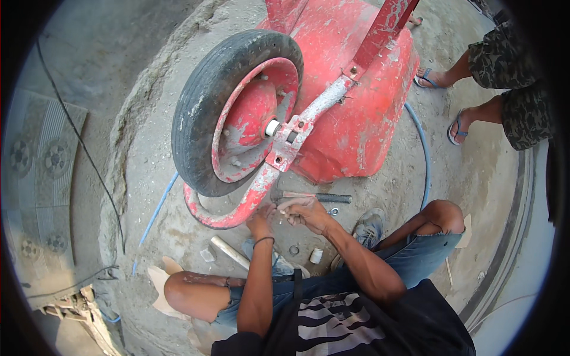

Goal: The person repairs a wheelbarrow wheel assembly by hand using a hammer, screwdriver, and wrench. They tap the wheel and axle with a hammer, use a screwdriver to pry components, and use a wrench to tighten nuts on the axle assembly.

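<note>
An upturned red wheelbarrow [356, 113] lies on the sandy ground in front of me, its black-tyred wheel [202, 113] raised, with a white axle end [272, 127] in the bracket. My left hand [261, 221] and my right hand [304, 212] meet just below the curved red front bar [237, 212]. The fingers of both are pinched together on a small pale part, too small to identify. A dark-handled tool [323, 197] lies on the ground just beyond my right hand.
A white pipe piece [230, 251], a metal ring [294, 250], a short white cylinder [316, 256] and a nut [333, 210] lie between my knees. A blue hose [424, 154] curves around the barrow. Another person in sandals [460, 124] stands at right. Patterned tiles [41, 178] lie at left.
</note>
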`<state>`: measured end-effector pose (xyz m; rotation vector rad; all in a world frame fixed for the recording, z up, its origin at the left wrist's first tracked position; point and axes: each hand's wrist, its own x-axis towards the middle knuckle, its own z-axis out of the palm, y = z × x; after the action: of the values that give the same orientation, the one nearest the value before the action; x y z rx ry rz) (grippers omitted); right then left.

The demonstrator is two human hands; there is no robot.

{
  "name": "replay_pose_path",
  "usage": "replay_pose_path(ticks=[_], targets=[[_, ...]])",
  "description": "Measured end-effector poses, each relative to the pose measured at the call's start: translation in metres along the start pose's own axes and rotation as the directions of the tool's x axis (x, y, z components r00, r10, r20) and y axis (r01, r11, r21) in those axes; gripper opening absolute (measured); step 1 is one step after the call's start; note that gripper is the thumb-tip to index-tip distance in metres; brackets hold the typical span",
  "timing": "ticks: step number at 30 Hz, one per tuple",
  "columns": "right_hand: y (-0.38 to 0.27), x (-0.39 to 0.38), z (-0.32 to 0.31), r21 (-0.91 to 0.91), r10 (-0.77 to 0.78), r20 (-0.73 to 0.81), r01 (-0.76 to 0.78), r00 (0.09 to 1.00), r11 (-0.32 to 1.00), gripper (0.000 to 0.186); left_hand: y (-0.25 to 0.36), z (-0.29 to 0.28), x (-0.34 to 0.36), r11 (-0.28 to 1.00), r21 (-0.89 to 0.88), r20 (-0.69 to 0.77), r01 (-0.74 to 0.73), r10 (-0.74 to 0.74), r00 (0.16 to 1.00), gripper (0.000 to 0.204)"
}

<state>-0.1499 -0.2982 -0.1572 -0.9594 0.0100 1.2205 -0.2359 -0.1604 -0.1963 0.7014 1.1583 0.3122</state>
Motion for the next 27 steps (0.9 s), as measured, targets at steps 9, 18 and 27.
replay_pose_path(ticks=[9,18,27], targets=[[-0.056,-0.015,-0.017,-0.140,-0.293,-0.142,0.274,0.946,0.951,0.025,0.020,0.080,-0.069,0.980,-0.034,0.255,-0.197,0.199,0.946,0.033],[-0.089,0.031,-0.003,0.352,-0.412,-0.425,0.567,0.806,0.745,0.023,0.101,0.122,-0.158,-0.087,0.319,0.725,-0.944,0.663,0.184,0.023],[-0.079,0.047,0.020,0.436,-0.369,-0.456,0.565,0.810,0.700,0.015,0.171,0.179,-0.148,-0.436,0.434,0.768,-0.788,0.637,0.071,0.020]])
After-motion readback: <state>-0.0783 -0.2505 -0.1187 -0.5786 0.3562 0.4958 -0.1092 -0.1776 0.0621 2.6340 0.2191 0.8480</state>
